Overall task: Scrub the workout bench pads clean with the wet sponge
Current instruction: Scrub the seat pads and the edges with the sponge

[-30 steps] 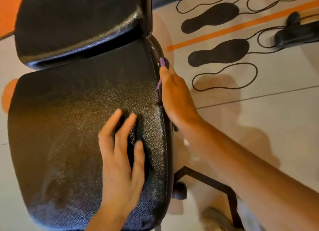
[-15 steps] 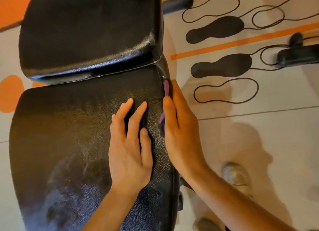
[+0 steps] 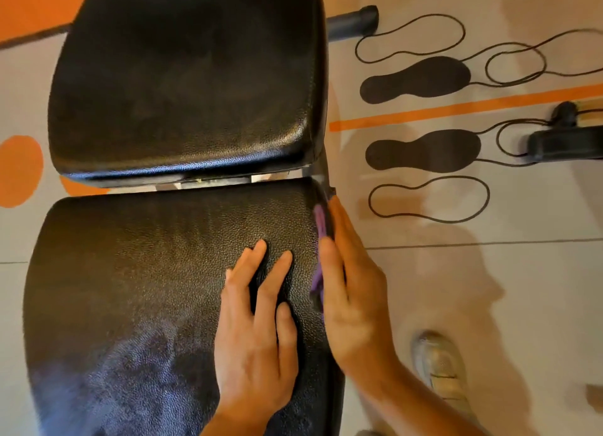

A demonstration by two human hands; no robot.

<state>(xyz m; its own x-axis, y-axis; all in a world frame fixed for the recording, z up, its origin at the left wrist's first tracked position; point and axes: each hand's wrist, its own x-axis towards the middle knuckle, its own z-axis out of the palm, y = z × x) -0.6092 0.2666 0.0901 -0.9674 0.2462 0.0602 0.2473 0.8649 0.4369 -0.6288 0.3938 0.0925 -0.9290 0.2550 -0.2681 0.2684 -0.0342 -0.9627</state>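
Pale floor (image 3: 489,305) with orange stripe and black footprint markings; a worn shoe (image 3: 439,367) beside the bench. Two black textured pads: far pad (image 3: 182,76), near pad (image 3: 130,272), a narrow gap between them. Left hand (image 3: 257,331) flat on near pad, fingers straight, grip holding nothing. Right hand (image 3: 352,292) presses purple sponge (image 3: 321,227) against near pad's right edge, fingers extended over it.

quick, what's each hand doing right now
Left hand: open, fingers straight, flat on top of the near bench pad.
Right hand: open, straight fingers pressing the purple sponge against the pad's right side.
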